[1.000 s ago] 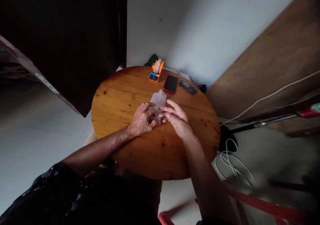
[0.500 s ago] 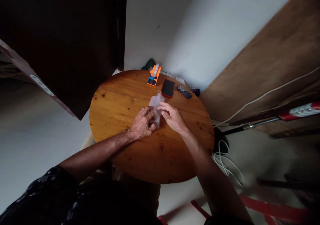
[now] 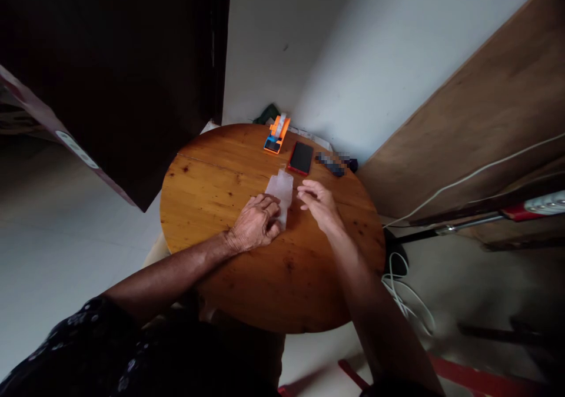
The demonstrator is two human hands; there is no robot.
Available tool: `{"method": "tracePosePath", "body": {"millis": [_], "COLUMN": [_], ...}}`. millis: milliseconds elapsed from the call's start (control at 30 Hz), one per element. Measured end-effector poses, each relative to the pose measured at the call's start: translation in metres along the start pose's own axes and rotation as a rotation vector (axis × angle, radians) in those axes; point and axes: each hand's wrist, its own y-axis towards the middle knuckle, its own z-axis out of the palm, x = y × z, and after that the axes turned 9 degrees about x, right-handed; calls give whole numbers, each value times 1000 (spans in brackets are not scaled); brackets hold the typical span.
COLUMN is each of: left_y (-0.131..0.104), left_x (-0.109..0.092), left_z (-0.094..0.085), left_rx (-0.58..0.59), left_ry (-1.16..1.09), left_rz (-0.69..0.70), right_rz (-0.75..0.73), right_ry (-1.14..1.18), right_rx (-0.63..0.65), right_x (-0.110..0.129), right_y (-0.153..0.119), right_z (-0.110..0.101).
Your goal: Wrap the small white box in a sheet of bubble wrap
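A translucent whitish sheet or pouch, seemingly bubble wrap (image 3: 281,186), lies on the round wooden table (image 3: 212,191). Over its lower left side, my left hand (image 3: 257,222) rests with fingers curled, holding it against the tabletop. My right hand (image 3: 321,204) hovers just right of the wrap, apart from it. Its fingers are loosely bent with gaps between them, and nothing can be made out in them. Beyond the wrap lies a flat black rectangular item with a red edge (image 3: 301,158). An orange tape dispenser (image 3: 278,133) with a blue front part stands behind it.
A dark blurred-out item (image 3: 331,164) lies at the table's back right. The white wall (image 3: 282,79) rises behind the table, with a dark door or panel (image 3: 132,91) on the left. A white cable (image 3: 408,297) is coiled on the floor at the right.
My right hand has drawn away from the wrap to the right, so more of the wrap shows. My left hand stays on its left side. The view has shifted slightly.
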Motion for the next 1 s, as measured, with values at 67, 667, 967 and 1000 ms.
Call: {"method": "tracePosePath", "body": {"millis": [67,667,967,1000], "left_y": [0,-1,-1,-1], "left_x": [-1,0,-1,0], "left_z": [-1,-1,-3,-3], "left_rx": [8,-1,32,35], "left_ry": [3,17,19,25], "left_rz": [-5,17,-8,-13], "right_rz": [150,104,0,-6], "right_ry": [55,170,231,225], "right_rx": [31,100,63,76], "right_x": [2,2,14,17], "right_y": [3,28,19,17], "right_z": [-1,34,36,35]}}
